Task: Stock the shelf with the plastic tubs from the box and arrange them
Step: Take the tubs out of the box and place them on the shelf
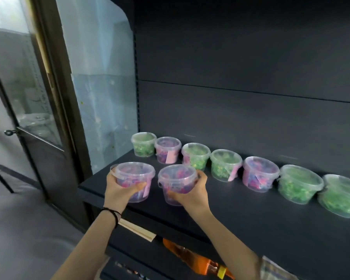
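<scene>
My left hand (pixel 118 191) grips a clear plastic tub of pink and purple pieces (pixel 132 174) from below, over the front left corner of the black shelf (pixel 240 215). My right hand (pixel 192 194) holds a second pink-filled tub (pixel 177 179) just to its right. Behind them a row of several lidded tubs runs along the shelf: a green one (pixel 143 144) at the far left, then pink (pixel 167 149), green (pixel 195 155), green (pixel 225 164), pink (pixel 260 173) and two larger green tubs (pixel 298 183) (pixel 341 195). The box is out of view.
A dark door with a glass pane (pixel 38 102) stands to the left of the shelving unit. Below the shelf lie an orange packet (pixel 192 257) and a pale strip (pixel 136 229). The shelf's dark back panel (pixel 240 77) rises behind the tubs.
</scene>
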A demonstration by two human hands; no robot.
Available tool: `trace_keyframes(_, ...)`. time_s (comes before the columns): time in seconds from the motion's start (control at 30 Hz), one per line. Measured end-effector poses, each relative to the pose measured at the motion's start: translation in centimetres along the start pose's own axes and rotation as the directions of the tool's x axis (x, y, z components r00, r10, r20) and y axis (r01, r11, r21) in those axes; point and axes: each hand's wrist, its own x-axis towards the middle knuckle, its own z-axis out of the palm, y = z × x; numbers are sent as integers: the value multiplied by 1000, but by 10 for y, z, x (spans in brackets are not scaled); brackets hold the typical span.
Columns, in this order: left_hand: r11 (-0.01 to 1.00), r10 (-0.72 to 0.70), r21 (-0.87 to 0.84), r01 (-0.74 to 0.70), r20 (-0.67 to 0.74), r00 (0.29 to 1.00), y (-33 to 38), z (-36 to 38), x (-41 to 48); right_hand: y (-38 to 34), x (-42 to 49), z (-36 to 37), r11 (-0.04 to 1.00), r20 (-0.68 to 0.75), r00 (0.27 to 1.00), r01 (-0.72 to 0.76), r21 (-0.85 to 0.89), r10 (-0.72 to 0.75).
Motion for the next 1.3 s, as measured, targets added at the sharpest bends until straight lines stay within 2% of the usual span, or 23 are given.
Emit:
trace_keyframes(0.2,993,17,112,-28,92,996,-1,-20,67,3,40,46,999,-25,999,43,3,-43)
trace_keyframes(0.43,970,74,204,-131,263,962,-8,-26,136,1,67,98,997,-178,984,-42,-65,30)
trace_keyframes(0.57,960,54,246,-135,313,948,-16,-25,163,3,75,116,996,-257,965,-67,-59,50)
trace_keyframes(0.77,934,27,321,-158,377,926,-27,-29,177,8,76,125,998,-283,959,-45,-52,29)
trace_keyframes(0.87,906,44,368,-209,409,912,-27,-37,167,8,71,122,998,-257,966,-26,-56,11)
trace_keyframes(1.03,905,66,378,-196,331,941,-34,-47,137,11,47,102,998,-241,970,-54,-39,43)
trace_keyframes(1.17,936,145,291,-201,201,969,-17,-40,78,10,4,63,997,-309,950,-54,-60,33)
trace_keyframes(1.3,949,209,174,-262,273,939,8,-10,-16,8,-59,3,996,-385,923,-22,-89,-14)
